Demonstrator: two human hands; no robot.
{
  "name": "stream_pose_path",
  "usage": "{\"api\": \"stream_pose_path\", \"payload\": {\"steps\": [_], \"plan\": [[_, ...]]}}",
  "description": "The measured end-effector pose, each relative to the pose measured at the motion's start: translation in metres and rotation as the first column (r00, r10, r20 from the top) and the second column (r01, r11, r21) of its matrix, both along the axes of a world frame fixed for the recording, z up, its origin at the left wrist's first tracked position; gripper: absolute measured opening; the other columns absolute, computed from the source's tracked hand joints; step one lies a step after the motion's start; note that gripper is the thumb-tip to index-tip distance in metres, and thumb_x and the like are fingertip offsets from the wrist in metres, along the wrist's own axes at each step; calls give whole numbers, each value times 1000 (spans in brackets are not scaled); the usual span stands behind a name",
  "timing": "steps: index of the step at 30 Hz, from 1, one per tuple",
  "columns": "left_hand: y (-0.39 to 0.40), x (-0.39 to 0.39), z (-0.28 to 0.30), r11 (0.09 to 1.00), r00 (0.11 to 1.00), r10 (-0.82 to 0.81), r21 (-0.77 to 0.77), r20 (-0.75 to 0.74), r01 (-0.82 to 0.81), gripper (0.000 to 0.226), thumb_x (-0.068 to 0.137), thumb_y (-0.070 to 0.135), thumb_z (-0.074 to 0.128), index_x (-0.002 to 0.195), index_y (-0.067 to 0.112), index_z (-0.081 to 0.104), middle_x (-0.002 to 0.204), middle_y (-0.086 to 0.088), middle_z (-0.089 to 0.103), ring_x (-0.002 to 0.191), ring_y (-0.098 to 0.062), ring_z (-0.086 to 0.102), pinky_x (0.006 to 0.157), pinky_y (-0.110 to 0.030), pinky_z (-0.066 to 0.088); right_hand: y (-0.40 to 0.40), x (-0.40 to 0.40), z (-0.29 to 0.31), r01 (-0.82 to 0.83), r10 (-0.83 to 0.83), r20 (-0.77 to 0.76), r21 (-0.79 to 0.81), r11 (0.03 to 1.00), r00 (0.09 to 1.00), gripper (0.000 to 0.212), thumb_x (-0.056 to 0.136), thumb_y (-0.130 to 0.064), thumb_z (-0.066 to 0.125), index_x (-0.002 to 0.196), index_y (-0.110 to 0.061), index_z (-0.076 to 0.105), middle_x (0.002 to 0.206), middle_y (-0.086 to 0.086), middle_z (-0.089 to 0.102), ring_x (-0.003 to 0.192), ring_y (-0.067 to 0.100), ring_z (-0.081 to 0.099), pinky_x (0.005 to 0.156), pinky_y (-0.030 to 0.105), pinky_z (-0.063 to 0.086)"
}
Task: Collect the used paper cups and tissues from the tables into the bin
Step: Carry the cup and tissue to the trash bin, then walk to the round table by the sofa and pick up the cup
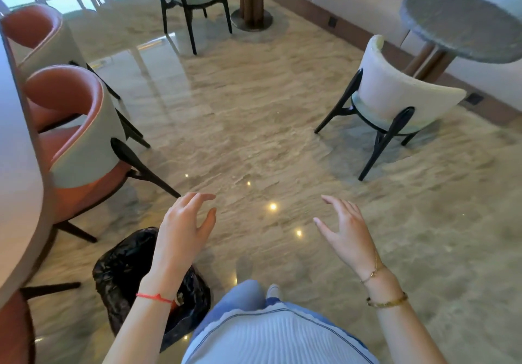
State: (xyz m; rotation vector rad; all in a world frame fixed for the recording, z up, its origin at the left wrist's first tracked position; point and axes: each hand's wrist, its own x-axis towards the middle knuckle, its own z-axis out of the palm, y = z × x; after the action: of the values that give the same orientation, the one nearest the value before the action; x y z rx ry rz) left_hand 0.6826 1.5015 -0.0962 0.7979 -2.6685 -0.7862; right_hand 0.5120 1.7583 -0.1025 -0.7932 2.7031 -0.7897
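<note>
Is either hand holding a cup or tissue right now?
No, the left hand and right hand both hang open over the floor, fingers relaxed, holding nothing.

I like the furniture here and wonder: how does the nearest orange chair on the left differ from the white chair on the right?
The orange chair has an orange seat and inner back inside a pale shell; the white chair is cream with a pale green seat. The orange chair is tucked against the pale table; the white chair stands by the grey round table. Both have curved backs and dark legs.

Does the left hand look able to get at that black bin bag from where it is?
Probably yes. The left hand is open and holds nothing, and the black bin bag sits on the floor right under that forearm, with nothing between them. The person would likely have to lower the arm.
</note>
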Motion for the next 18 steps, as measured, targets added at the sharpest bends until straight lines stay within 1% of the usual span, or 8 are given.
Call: {"api": "stream_pose_path", "payload": {"steps": [3,8,11,14,18], "plan": [[2,-33,0,1000,1000,-9,3,21,9,24,90,25,64,114,25,64,114,7,63,107,-16,59,86,-28,45,-1,-37,-2,4,-3,4,-22,1000,1000,48,88,-31,64,132,-16,50,129,-2,56,124,16,43,102,21,31],[-15,-96,-5,1000,999,-11,-4,37,11,24,90,25,63,114,25,64,113,8,63,104,-14,59,83,-26,46,-19,-100,-11,-11,12,16,-27,1000,1000,47,88,-30,64,131,-17,51,129,-3,55,125,15,43,102,19,29],[-35,-144,-10,1000,999,-11,13,30,11,24,90,24,63,114,24,65,113,8,63,104,-14,60,82,-29,49,-38,-144,-20,-3,4,28,-38,999,1000,46,88,-31,63,131,-18,50,127,-5,55,125,13,42,102,19,29],[-64,-196,-10,1000,1000,-12,22,17,11,22,90,22,63,112,21,65,111,7,64,104,-16,60,86,-33,50,-68,-197,-26,-7,8,36,-34,999,999,47,89,-32,62,132,-18,49,128,-5,55,126,12,40,102,20,29],[-120,-270,-3,1000,1000,20,1,11,-20,22,91,23,62,113,22,65,110,6,63,103,-16,59,84,-28,45,-129,-276,-21,-46,48,51,-44,998,998,48,89,-33,61,133,-20,48,130,-6,53,128,11,39,103,22,31]]}}
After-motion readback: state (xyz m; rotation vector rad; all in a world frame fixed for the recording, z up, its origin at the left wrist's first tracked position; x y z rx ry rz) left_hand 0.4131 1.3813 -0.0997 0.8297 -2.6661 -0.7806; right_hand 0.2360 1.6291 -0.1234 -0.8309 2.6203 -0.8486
